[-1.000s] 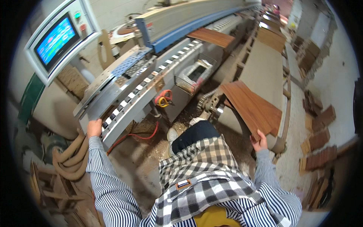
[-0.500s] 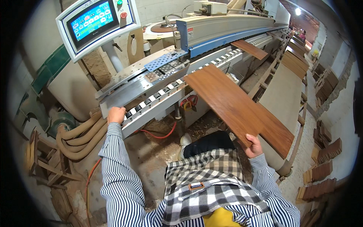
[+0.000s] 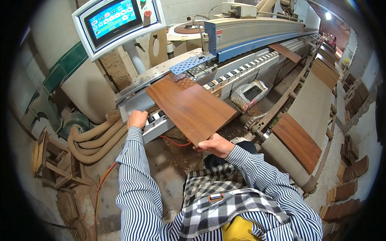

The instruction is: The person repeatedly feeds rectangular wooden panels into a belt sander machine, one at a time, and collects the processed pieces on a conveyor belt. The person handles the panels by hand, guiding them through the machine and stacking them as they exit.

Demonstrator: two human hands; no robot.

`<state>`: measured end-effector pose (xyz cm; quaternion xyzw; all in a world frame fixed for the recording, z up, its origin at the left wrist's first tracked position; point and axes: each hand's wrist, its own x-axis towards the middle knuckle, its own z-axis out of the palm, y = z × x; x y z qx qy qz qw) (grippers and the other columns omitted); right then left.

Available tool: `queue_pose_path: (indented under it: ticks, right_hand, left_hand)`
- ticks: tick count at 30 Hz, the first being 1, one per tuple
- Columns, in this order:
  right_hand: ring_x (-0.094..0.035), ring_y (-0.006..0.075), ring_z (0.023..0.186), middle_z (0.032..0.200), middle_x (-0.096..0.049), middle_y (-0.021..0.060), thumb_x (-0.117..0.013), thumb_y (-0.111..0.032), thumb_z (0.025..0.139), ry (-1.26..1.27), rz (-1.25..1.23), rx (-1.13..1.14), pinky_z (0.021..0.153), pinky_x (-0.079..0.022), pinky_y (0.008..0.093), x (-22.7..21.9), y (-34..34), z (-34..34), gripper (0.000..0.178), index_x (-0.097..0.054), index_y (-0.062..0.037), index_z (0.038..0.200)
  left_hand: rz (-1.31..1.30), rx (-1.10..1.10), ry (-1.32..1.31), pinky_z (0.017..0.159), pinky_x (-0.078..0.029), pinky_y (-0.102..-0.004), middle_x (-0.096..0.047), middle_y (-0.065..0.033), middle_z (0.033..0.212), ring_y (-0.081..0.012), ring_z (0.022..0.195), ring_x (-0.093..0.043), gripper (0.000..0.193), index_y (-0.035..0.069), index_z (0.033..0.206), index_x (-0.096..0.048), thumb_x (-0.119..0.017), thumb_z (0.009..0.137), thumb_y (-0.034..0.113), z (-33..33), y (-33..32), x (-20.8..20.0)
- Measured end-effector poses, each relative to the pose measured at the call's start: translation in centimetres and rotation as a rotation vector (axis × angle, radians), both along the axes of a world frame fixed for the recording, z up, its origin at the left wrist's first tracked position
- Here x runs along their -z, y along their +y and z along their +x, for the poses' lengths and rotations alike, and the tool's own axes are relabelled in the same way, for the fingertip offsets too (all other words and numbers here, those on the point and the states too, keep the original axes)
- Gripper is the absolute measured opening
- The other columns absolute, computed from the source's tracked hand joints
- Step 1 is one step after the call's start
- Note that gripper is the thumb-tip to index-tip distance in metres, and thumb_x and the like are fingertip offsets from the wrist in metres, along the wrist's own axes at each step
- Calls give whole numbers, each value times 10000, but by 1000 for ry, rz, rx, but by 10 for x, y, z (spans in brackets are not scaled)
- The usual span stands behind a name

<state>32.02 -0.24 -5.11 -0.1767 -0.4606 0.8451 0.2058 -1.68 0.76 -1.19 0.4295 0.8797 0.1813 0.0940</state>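
A brown wooden board [image 3: 193, 108] is held by its near corner in my right hand [image 3: 217, 145], thumb on top. Its far end lies over the metal infeed bed of a long woodworking machine [image 3: 257, 38], beside a blue perforated plate [image 3: 192, 64]. My left hand [image 3: 137, 119] is closed at the near end of the bed, left of the board, next to black-and-white feed rollers [image 3: 157, 117]. What its curled fingers hold, if anything, is hidden. Another brown board [image 3: 286, 52] sits farther along the machine.
At the right a conveyor belt [image 3: 307, 108] carries a brown board [image 3: 297, 140], with more boards farther along. A control screen [image 3: 114, 22] stands at upper left. Below it are thick hoses [image 3: 92, 146] and a wooden stool [image 3: 60, 164]. A wire basket [image 3: 250, 96] hangs beneath the machine.
My right hand has brought the board leftward from beside the conveyor onto the machine's infeed bed. The board on the machine has moved farther along. My left hand stays at the bed's end.
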Motion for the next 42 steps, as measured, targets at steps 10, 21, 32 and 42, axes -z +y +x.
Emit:
queue_pose_path:
  ticks: [10, 21, 32, 42]
  right_hand:
    - [-557, 144, 873, 1005, -584, 57, -666, -153, 775, -11, 185, 85, 777, -462, 283, 0, -12, -29, 384, -531, 7, 1098]
    - [-571, 126, 817, 918, -620, 64, -630, -181, 813, -50, 254, 326, 745, -467, 261, 14, 6, 2, 288, -591, 28, 1006]
    - [-575, 114, 622, 680, -595, 47, -597, -270, 845, -44, 95, 716, 582, -467, 231, 29, 35, 37, 253, -570, -29, 771]
    - [-471, 65, 481, 560, -513, -20, -576, -367, 848, -109, -53, 1001, 461, -394, 188, 14, 72, 81, 316, -549, -78, 723]
  left_hand:
    - [-13, 26, 27, 801, -440, -423, -601, -245, 931, -371, 894, -577, 391, -8, 837, -654, -470, 716, 316, 6, -2, -3]
    - [-8, 16, 26, 787, -443, -410, -619, -219, 906, -358, 877, -585, 338, 55, 818, -684, -481, 717, 306, 11, -4, -9]
    - [20, 14, 35, 782, -444, -405, -625, -209, 883, -352, 858, -586, 322, 69, 780, -693, -478, 714, 300, 7, -1, -3]
    - [9, 20, 26, 760, -436, -408, -625, -210, 870, -348, 838, -584, 318, 80, 778, -697, -480, 693, 296, 9, 0, -3]
